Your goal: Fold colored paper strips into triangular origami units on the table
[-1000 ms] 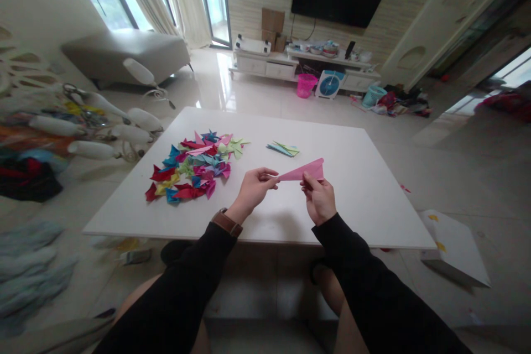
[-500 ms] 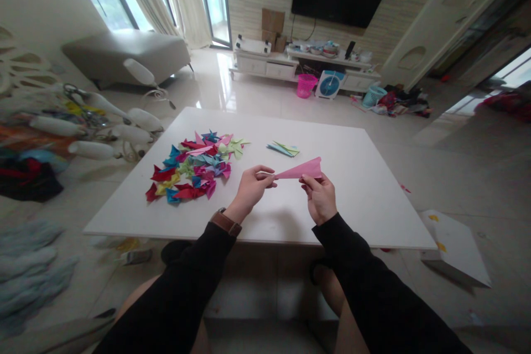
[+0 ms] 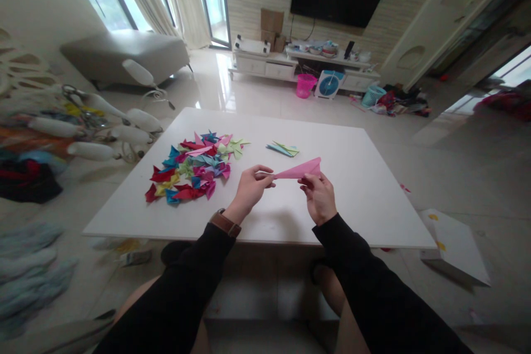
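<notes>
A pink folded paper [image 3: 299, 169], long and narrow with its point to the left, is held just over the white table [image 3: 357, 215]. My left hand [image 3: 254, 185] pinches its pointed end between thumb and fingers. At the wider right end, my right hand [image 3: 319, 196] grips the lower edge with the thumb in front. To the left lies a pile of colourful folded paper pieces [image 3: 194, 166] in red, blue, pink, green, yellow and purple. Beyond the held paper rests a small stack of slim folded papers [image 3: 283, 148], blue and green.
A white box [image 3: 454, 246] stands on the floor at the right of the table. At the left is a lamp with several white shades [image 3: 133, 134]. Farther back are a pink basket [image 3: 306, 85], a blue-and-white fan [image 3: 329, 84] and a low white cabinet [image 3: 277, 69].
Both hands keep nearly the same place on the pink folded paper. The right fingers have shifted very slightly at its wide end.
</notes>
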Available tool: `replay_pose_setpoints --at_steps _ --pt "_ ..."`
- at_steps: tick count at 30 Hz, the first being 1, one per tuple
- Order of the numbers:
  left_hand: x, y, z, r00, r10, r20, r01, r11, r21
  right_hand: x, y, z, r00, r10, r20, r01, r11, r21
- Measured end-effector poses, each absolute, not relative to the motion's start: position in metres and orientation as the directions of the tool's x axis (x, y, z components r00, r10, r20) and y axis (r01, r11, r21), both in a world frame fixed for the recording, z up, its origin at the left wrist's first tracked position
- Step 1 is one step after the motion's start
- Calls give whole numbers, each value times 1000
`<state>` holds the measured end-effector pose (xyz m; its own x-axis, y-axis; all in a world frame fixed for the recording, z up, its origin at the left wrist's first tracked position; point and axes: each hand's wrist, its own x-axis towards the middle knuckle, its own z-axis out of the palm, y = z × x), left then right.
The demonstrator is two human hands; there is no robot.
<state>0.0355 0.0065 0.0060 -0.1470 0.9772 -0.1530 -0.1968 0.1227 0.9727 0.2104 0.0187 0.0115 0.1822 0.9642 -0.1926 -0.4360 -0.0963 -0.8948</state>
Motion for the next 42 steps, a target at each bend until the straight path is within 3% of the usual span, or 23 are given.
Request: replay_pose_setpoints --at_steps 12,26,33,39,42 --pt "36 6 10 -146 979 -141 -204 109 973 211 17 8 192 973 -131 -279 -74 -958" --pt "33 4 20 -114 986 -121 -121 108 987 222 27 8 215 968 -129 -356 -46 -933" --pt "23 3 28 -84 986 -147 -135 135 982 225 35 1 230 973 6 -257 67 -964" --pt "12 6 24 -106 991 -86 -65 79 995 229 35 -1 143 989 -33 -273 8 -962" --pt "6 9 22 -169 983 -66 -5 66 998 235 39 -11 181 983 -42 -244 4 -970"
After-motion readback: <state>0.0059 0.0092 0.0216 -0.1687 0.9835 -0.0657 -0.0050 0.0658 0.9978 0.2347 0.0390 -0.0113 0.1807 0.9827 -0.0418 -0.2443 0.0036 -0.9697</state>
